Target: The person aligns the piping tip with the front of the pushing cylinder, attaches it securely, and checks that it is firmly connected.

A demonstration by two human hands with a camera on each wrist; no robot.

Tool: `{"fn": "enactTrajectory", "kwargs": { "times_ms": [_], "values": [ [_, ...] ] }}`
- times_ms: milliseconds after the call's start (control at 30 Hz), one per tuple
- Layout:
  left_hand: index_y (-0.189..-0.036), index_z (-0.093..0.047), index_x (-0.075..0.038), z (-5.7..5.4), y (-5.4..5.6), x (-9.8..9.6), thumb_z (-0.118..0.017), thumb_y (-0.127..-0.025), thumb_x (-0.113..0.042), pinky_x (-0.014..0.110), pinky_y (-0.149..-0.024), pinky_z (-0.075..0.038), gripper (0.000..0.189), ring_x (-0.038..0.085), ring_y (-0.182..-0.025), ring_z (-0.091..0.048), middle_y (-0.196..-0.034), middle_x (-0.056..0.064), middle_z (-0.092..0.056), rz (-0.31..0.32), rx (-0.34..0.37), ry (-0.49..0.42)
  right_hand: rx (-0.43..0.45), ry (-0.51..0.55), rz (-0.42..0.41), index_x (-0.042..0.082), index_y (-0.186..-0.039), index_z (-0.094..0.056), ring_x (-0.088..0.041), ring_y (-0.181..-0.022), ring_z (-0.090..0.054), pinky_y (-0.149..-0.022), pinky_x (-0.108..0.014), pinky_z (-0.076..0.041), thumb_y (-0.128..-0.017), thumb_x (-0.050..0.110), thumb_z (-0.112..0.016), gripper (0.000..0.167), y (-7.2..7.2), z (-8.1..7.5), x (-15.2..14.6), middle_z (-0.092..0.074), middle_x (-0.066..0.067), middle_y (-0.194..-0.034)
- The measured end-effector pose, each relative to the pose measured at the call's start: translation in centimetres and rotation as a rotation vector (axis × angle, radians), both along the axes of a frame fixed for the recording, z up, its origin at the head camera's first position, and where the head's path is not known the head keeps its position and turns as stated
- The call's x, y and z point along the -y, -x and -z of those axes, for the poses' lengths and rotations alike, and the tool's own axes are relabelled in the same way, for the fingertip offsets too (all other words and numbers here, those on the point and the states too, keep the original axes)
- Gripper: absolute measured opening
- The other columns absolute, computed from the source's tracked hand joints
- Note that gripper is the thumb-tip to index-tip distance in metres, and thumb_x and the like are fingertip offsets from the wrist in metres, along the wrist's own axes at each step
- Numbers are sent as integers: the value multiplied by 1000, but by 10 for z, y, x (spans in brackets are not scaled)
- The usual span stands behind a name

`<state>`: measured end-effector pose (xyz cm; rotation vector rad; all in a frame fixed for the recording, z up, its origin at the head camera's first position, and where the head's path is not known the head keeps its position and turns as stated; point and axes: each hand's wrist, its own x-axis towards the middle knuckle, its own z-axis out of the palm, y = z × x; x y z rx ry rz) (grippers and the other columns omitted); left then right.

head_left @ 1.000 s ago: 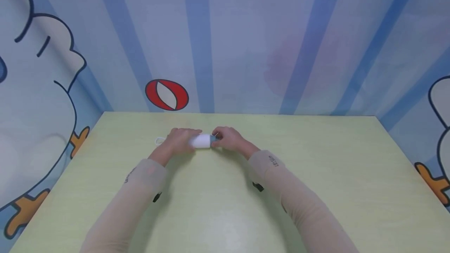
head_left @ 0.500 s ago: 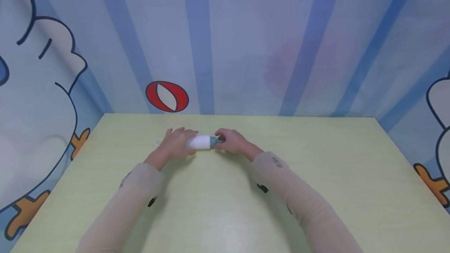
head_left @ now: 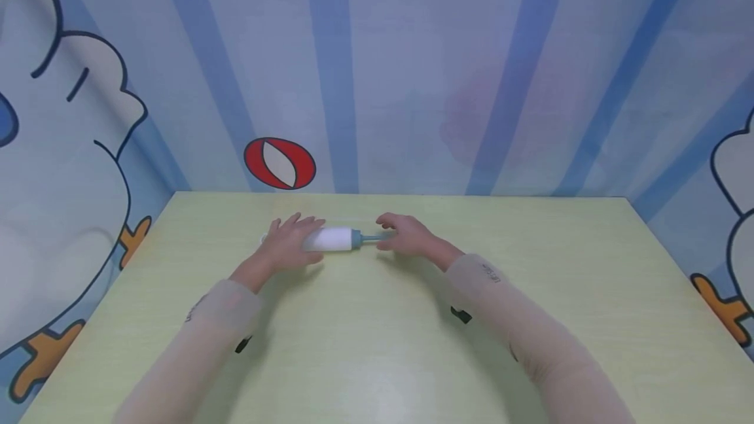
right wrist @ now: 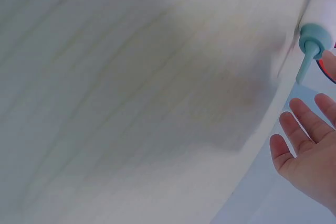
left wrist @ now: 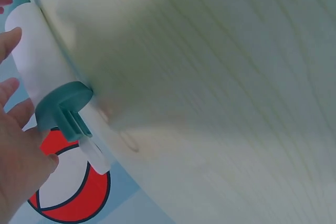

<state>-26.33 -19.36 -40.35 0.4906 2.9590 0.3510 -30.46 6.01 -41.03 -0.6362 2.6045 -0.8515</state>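
A white cylinder with teal end pieces [head_left: 330, 239] lies sideways near the back of the table, a thin teal rod [head_left: 371, 238] reaching out from its right end. My left hand [head_left: 288, 245] lies over the cylinder's left part with fingers spread and loose. In the left wrist view, a round teal flange [left wrist: 63, 106] and a small white tab [left wrist: 95, 156] show at that end. My right hand [head_left: 409, 237] is beside the rod's tip, fingers apart. In the right wrist view, the right hand's fingers [right wrist: 302, 135] are spread past the rod's tip, and nothing lies in the palm.
The pale yellow-green table [head_left: 377, 345] meets a blue striped backdrop [head_left: 400, 84] along its far edge. A red and white ball picture [head_left: 280, 163] is printed there, and cartoon figures flank both sides.
My right hand has drawn back to the right from the cylinder's end, baring the teal rod. My left hand has loosened, spread its fingers and shifted slightly left.
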Motion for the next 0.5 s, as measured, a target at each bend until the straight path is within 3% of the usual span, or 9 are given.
{"fn": "enactTrajectory", "kwargs": {
  "times_ms": [300, 500],
  "values": [
    [-136, -34, -14, -3, -6, 13, -60, -80, -37, 62, -100, -11, 66, 39, -131, -19, -140, 15, -33, 3, -39, -67, -6, 71, -28, 5, -131, -39, -30, -123, -39, -97, -45, -35, -84, 24, -58, 54, -10, -6, -44, -44, -13, -132],
    [-138, -31, -13, -7, -15, 28, -55, -84, -38, 62, -100, -10, 64, 40, -131, -15, -142, 18, -28, -57, -9, -134, -27, 66, -40, 4, -129, -42, -33, -122, -38, -96, -48, -34, -85, 26, -57, 52, -22, -13, -78, -45, -14, -130]
  ]
}}
